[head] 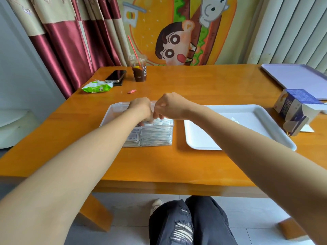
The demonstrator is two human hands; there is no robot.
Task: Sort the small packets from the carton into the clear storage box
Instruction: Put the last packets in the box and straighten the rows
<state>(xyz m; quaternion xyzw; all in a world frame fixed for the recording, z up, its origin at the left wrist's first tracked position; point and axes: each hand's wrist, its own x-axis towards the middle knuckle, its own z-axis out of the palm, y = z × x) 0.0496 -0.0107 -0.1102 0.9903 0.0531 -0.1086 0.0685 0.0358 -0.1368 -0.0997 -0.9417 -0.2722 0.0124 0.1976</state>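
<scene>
— Where are your hands?

— Both are over the clear storage box, close together, wrists nearly touching. Your left hand reaches down into the box, its fingers bent downward among the packets.

— Is it holding one?

— You cannot tell. The back of the hand hides the fingertips. Your right hand sits just beside the left, fingers curled down onto the top edges of the packets. Whether they pinch a packet or only touch the row does not show.

— And the packets themselves?

— They stand on edge in tight rows, right under both palms and on the side of the box nearer to you. The part of the box beyond your left hand looks bare.

— Where is the carton?

— Well off to the outer side of your right hand, past the white tray that your right forearm crosses. The carton lies on its side on the table with an end flap hanging open.

— Anything beyond your hands?

— Far beyond your left hand stand a cup with a straw and dark drink, a phone and a green pack. A small red wrapper lies nearer, just beyond your left knuckles. A lilac tray lies behind the carton.
</scene>
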